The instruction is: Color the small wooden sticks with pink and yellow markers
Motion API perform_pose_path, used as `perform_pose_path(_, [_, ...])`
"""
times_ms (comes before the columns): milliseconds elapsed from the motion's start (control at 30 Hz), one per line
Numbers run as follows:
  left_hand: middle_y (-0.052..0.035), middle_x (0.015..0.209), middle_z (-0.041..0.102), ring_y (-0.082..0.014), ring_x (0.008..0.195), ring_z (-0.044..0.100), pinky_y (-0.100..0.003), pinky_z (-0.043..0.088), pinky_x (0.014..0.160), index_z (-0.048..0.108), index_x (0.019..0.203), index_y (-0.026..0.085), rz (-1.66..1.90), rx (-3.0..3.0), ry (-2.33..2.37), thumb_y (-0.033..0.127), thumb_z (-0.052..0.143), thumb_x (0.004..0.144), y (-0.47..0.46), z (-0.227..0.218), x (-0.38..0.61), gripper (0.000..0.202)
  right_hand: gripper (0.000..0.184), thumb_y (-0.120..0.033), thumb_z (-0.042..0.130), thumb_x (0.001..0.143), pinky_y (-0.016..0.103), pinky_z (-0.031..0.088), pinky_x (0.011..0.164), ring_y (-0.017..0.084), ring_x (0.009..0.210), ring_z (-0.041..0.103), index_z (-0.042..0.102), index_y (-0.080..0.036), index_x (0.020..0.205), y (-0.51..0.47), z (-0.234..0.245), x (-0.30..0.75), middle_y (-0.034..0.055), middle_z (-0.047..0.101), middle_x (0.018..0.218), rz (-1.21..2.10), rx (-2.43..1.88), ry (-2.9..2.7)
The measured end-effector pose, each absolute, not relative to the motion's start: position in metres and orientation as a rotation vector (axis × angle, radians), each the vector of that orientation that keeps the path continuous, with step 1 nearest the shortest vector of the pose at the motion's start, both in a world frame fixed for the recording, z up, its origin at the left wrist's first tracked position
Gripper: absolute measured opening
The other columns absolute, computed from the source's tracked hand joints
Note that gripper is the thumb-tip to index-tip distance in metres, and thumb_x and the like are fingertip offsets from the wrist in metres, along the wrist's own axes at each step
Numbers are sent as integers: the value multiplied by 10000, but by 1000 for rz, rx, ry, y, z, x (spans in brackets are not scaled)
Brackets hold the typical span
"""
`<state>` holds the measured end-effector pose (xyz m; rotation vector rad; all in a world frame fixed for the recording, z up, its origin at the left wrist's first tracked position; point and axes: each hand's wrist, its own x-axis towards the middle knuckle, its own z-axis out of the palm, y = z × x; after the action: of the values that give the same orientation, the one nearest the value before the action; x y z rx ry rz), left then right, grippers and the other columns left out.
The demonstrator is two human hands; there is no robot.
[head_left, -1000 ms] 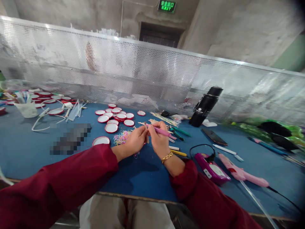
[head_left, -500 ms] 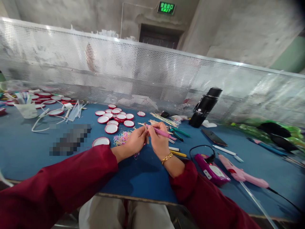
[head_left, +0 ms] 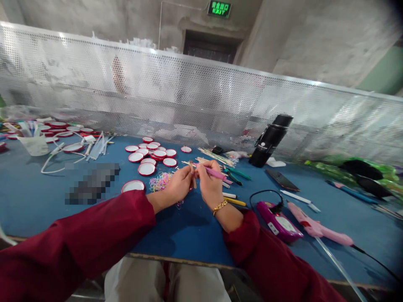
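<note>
Far out to the left of the fingers, a clear plastic cup (head_left: 34,144) stands on the blue table (head_left: 189,226), with a loose white cable (head_left: 53,163) lying just beside it. Closer in, a cluster of red-rimmed lids (head_left: 146,168) lies face up. Just left of the fingertips is a small heap of coloured rubber bands (head_left: 160,181).

The left hand (head_left: 178,185) is curled, and its fingertips pinch a small wooden stick (head_left: 192,175). The stick stands nearly upright between the two hands, just above the tabletop near its middle. The right hand (head_left: 209,186) wears a gold bracelet (head_left: 220,206) and is closed around a pink pen (head_left: 217,173). The pen's tip meets the stick, and its tail points away to the right.

Just beyond the right fingers lie green-handled pliers (head_left: 234,176) among a scatter of thin sticks. Further right a black flask (head_left: 270,140) leans, with a dark phone (head_left: 281,180) lying flat below it. Nearer the table edge are a purple device (head_left: 279,221) and, beside it, a pink glue gun (head_left: 317,228). A green bag (head_left: 362,172) sits at the far right.

A perforated metal screen (head_left: 201,96) runs along the back of the bench. Behind it are bare concrete walls, a dark doorway and a lit green exit sign (head_left: 219,8).

Compared with half a second ago, almost nothing has changed. Both hands keep the same grips in the same spot, and everything on the table lies where it did.
</note>
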<state>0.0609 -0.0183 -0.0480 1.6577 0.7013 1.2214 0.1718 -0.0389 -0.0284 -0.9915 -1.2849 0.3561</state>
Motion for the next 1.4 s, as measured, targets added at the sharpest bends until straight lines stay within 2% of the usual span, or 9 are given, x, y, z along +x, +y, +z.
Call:
perform_pose_path(100, [19, 587, 495, -84, 474, 400, -214, 294, 446, 515, 793, 169, 1218, 1668, 682, 467, 435, 899, -18, -48, 61, 327, 191, -388, 572, 838, 297, 476, 628, 148, 632, 551, 473, -229, 801, -36, -30, 172, -37, 551, 666, 427, -959, -1246])
perform_pose_path(300, [26, 586, 482, -81, 466, 403, -211, 305, 434, 484, 786, 173, 1216, 1684, 655, 472, 414, 909, -20, -46, 60, 331, 180, -381, 578, 829, 308, 472, 670, 161, 702, 557, 513, -220, 783, -41, -27, 172, -14, 564, 704, 335, -999, -1302])
perform_pose_path(733, [27, 575, 480, -82, 469, 403, -213, 322, 449, 477, 764, 176, 1193, 1704, 673, 528, 395, 904, -17, -50, 61, 388, 185, -387, 583, 808, 312, 459, 663, 165, 712, 544, 517, -220, 765, -42, -24, 171, -11, 562, 697, 292, -1000, -1314])
perform_pose_path(1400, [32, 572, 469, -82, 471, 403, -216, 305, 447, 455, 763, 174, 1200, 1687, 639, 484, 404, 911, -20, -46, 61, 347, 189, -392, 582, 805, 312, 463, 656, 167, 713, 551, 498, -225, 776, -41, -24, 172, -15, 553, 696, 317, -1008, -1297])
